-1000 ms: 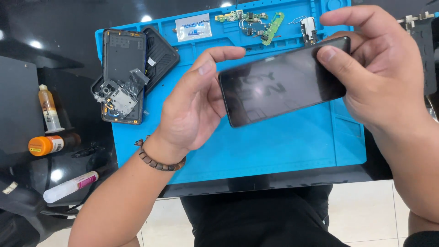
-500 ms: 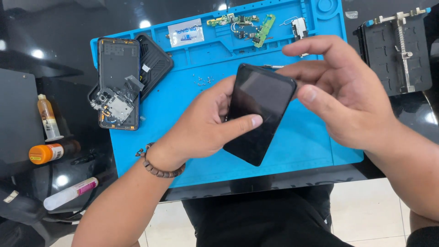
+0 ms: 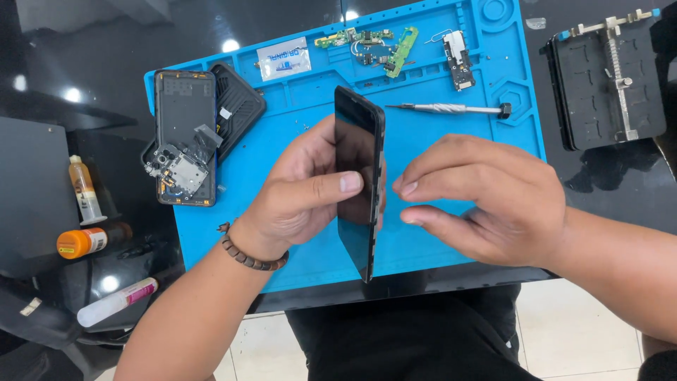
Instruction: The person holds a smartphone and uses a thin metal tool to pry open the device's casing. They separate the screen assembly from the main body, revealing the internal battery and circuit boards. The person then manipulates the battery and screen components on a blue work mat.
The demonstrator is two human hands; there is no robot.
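My left hand [image 3: 300,194] grips a black phone screen panel [image 3: 357,148], held upright and turned almost edge-on above the blue work mat [image 3: 451,141]. The thumb lies across its glass face. My right hand [image 3: 486,197] hovers just right of the panel with its fingers curled and apart, fingertips close to the panel's edge and holding nothing. A beaded bracelet [image 3: 250,255] circles my left wrist.
On the mat lie an opened phone back frame [image 3: 185,137], a black cover [image 3: 240,106], a screwdriver [image 3: 451,109], small green circuit boards [image 3: 374,46] and a white card [image 3: 283,59]. A black holder jig [image 3: 606,81] sits to the right. Glue bottles [image 3: 84,190] and a tube [image 3: 116,301] lie at the left.
The panel has been rotated from lying flat and wide to standing nearly edge-on. My right hand let go of it, and only the left hand holds it now.
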